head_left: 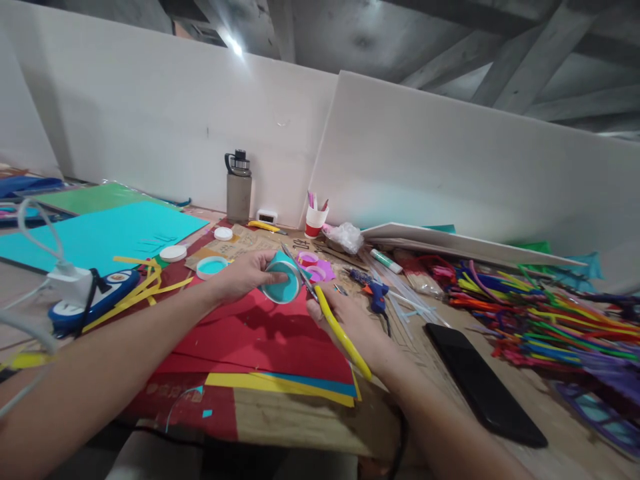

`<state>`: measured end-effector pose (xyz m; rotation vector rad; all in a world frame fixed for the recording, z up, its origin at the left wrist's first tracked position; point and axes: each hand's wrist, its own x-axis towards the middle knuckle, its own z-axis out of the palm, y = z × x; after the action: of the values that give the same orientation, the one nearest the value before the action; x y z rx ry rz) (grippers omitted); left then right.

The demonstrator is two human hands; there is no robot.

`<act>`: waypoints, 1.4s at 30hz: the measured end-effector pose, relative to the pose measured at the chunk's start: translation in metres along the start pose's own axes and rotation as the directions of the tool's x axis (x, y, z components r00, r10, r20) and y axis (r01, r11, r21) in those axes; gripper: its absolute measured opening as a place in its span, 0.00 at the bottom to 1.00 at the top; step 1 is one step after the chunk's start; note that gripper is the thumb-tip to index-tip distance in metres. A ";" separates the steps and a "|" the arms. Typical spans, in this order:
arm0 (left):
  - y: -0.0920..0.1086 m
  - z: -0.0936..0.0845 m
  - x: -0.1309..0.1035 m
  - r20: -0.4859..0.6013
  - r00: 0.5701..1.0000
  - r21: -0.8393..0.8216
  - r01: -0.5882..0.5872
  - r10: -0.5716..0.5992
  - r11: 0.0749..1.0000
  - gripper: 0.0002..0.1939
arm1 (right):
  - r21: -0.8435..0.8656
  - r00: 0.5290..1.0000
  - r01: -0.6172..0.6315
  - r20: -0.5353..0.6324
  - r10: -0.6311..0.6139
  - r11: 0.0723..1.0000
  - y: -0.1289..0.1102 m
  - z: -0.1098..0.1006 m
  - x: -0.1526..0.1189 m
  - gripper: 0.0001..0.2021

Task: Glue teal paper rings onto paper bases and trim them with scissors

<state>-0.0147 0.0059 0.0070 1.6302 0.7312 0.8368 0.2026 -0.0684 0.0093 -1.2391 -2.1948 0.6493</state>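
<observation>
Left grip (249, 272) was closed on the shallow round cup (283, 285), pinching its left edge: thumb over the rim, other fingers partly hidden. Cup was held up over the red paper sheet (305, 343) on the counter (285, 419), open side roughly toward the camera. White rim, turquoise inside. Turquoise flap (283, 257) stood up at its top edge.

Right grip (353, 317) was wrapped around the scissors (333, 322), yellow handle, blades pointing up and left, just beside the cup's right edge. Couldn't tell whether the blades touched cup or flap, or how far apart they stood.

Handling, my read: cup was light and thin-walled, probably paper or card. Rim looked stiffest; the wall would likely dent under a hard squeeze. Not obviously slippery. Best hold: light pinch on the rim, opposite the blades, thumb well clear. Flap looked thin and floppy, likely to fold away from an edge, so it wanted support close in. Scissors looked rigid and heavier; handle was the right place to hold.

Nearby: second turquoise-lined cup (212, 267) on the counter beyond the left forearm, pink-lined pieces (308, 259) just past the blades, blue glue gun (377, 297) to the right.
</observation>
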 end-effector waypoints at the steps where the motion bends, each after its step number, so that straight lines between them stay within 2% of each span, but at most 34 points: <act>1: 0.000 0.000 0.000 -0.001 1.000 0.001 -0.003 0.003 1.000 0.12 | -0.003 1.000 0.000 0.003 0.000 1.000 0.001 0.000 0.000 0.11; 29: 0.003 -0.001 0.000 0.016 1.000 0.025 0.002 -0.002 1.000 0.12 | 0.007 1.000 0.000 0.006 0.000 1.000 -0.003 -0.002 0.000 0.13; 35: 0.002 -0.002 0.001 0.019 0.999 -0.020 0.030 -0.029 0.999 0.14 | -0.013 0.999 0.024 -0.028 -0.024 1.000 -0.001 0.000 0.002 0.16; 42: -0.005 0.003 0.002 -0.088 0.996 -0.187 0.007 -0.023 0.982 0.17 | -0.010 0.999 -0.022 -0.035 0.021 1.000 -0.004 0.001 0.002 0.17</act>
<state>-0.0111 0.0068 0.0019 1.4253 0.7048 0.9445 0.1988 -0.0686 0.0110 -1.2715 -2.1619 0.6208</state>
